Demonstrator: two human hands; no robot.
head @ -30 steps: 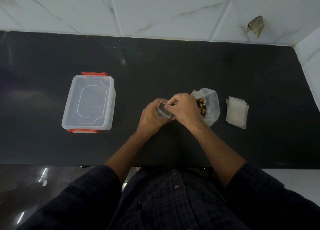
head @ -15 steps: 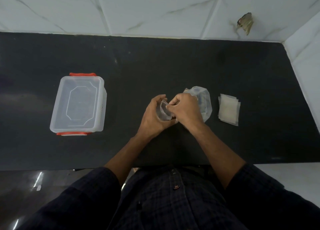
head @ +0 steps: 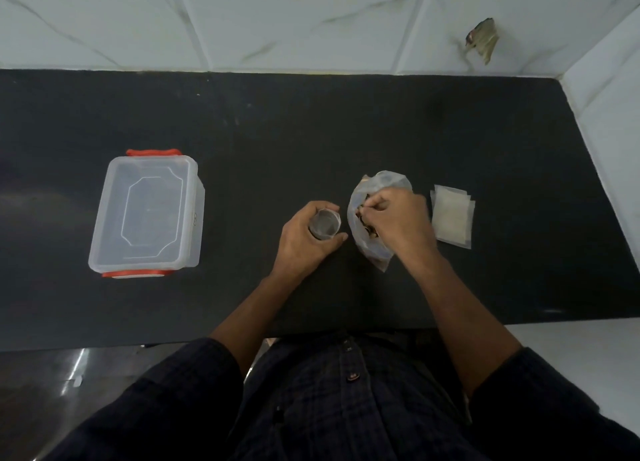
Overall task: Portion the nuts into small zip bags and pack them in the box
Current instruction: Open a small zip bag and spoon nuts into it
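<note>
Left hand (head: 304,238) grips a small zip bag (head: 324,222), mouth held open. Right hand (head: 398,223), fingers curled, pinches nuts (head: 367,227) inside the bulk bag (head: 375,197). No legible writing on the box (head: 147,214) at left.

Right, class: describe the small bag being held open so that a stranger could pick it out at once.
Start at the black counter and find the clear box with orange clips at its left. To its right, the left hand grips a small zip bag. Unlike the flat stack of bags or the bigger nut bag, its mouth is held open towards the camera.
</note>
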